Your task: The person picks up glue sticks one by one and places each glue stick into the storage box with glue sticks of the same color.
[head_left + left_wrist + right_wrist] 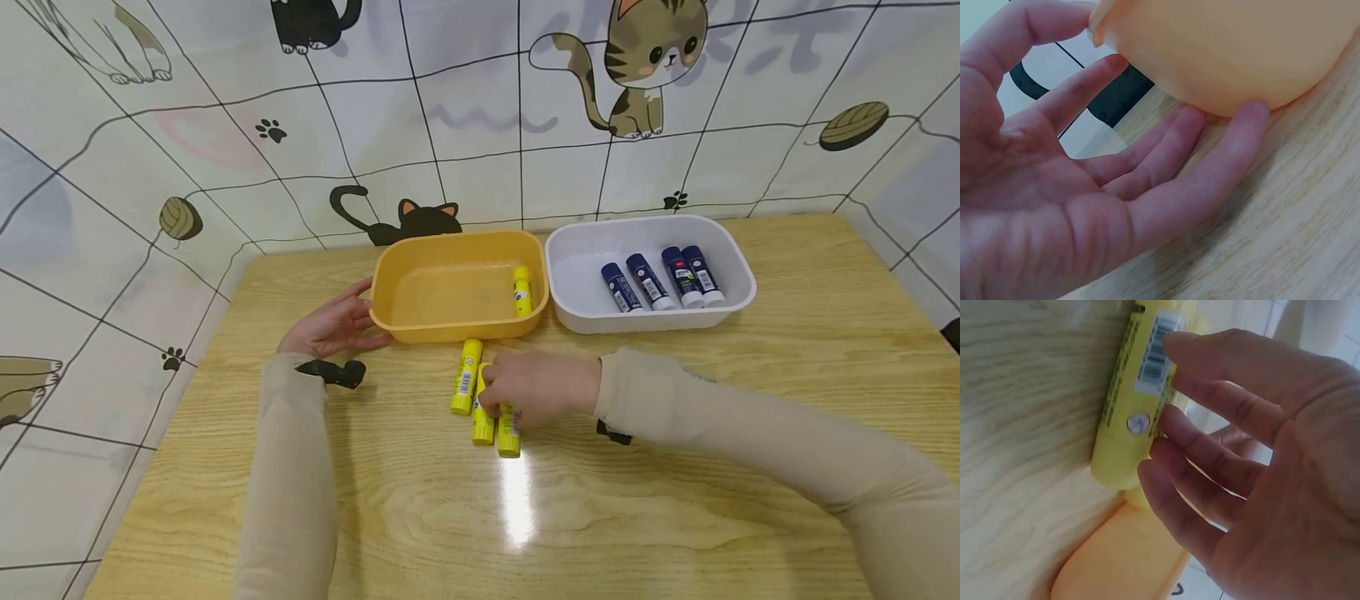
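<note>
My left hand [333, 325] rests at the left end of the orange basket [435, 332], its loosely bent fingers touching the rim and lower wall in the left wrist view. My right hand [542, 385] is over a row of yellow glue sticks on the table. Its thumb lies on the barcode label of the rightmost glue stick [1141, 394], and the fingertips are along the far side. Beside it are the middle glue stick [483, 427], partly covered by the fingers, and the left glue stick [467, 377]. Inside the basket stands another yellow glue stick [522, 292], leaning by the right end.
A white basket [637, 323] adjoins the orange one on the right and holds several dark blue glue sticks [682, 277] with white ends. Both baskets stand at the back of the wooden table [420, 517], against a wall covering [480, 125] with cat drawings.
</note>
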`<state>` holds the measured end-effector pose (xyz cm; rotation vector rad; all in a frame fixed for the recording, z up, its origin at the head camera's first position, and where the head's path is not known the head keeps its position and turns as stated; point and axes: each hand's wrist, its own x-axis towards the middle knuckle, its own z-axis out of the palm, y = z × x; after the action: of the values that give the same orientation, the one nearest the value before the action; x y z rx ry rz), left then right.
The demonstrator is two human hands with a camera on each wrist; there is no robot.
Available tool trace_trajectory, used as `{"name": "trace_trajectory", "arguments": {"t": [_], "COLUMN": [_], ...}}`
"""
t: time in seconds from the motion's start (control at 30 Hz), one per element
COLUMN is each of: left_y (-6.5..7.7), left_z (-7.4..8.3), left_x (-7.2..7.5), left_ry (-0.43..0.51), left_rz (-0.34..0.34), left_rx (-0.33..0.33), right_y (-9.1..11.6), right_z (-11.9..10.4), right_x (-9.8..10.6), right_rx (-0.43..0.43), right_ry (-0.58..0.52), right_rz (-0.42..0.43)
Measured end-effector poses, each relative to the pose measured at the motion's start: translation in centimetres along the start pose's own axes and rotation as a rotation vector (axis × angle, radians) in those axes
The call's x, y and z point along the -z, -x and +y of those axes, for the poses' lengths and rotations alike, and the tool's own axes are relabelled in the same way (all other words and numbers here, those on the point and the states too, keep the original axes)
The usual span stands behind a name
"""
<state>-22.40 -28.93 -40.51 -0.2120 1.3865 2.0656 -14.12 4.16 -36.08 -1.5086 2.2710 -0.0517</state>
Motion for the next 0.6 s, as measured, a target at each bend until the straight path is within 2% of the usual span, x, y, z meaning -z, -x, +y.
{"name": "trace_trajectory", "arguments": {"t": [0.17,0.4,0.6], "left_y": [-0.1,-0.1,0.0], "left_z": [0.0,0.0,-0.1], "left_x": [0.0,0.0,0.0], "left_ry": [0.005,0.008,0.005], "left_rz": [0.0,0.001,-0.001], "left_rx": [-0.002,-0.003,-0.009], "right_y": [0.3,0.9,1.3], "right_z": [-0.9,-2.0,-1.8], "right_x": [-0.6,-1.3,-1.8], "right_rx": [0.012,0.043,0.044], "right_ry": [0.075,0.243,0.222], "right_rz": [-0.005,-0.022,-0.039]}}
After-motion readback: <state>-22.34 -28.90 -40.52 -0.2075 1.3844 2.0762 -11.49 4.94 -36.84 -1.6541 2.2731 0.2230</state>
